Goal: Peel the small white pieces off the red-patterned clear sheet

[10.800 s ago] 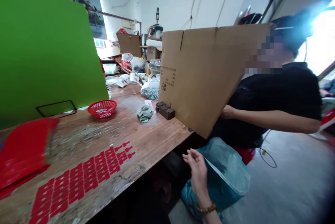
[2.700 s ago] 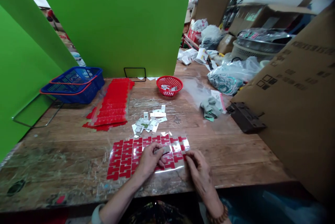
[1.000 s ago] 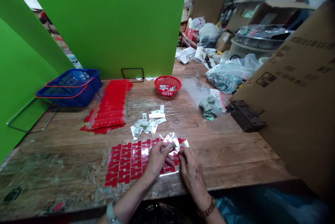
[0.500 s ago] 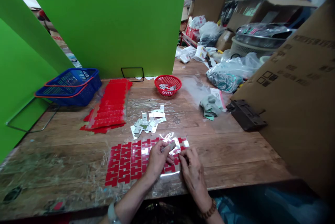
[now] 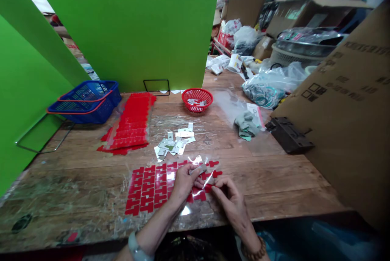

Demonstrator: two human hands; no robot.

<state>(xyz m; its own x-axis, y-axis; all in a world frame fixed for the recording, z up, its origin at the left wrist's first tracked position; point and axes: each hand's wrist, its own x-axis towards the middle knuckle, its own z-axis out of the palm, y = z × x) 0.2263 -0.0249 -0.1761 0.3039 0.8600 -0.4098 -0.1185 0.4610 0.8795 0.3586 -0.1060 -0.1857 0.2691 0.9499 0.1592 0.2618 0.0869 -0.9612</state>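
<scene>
Head view, worn wooden table, green partitions, stacked cardboard boxes behind.

- A small workshop for hand assembly, judging by the worn wooden workbench.
- Green partition boards screen the station.
- Cardboard boxes, plastic baskets and bagged parts crowd around.

Left hand pinches a metal piece over the red sticker sheet.

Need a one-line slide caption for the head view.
Left hand pinches a small metal piece over a red sticker sheet; right hand alongside.
</scene>
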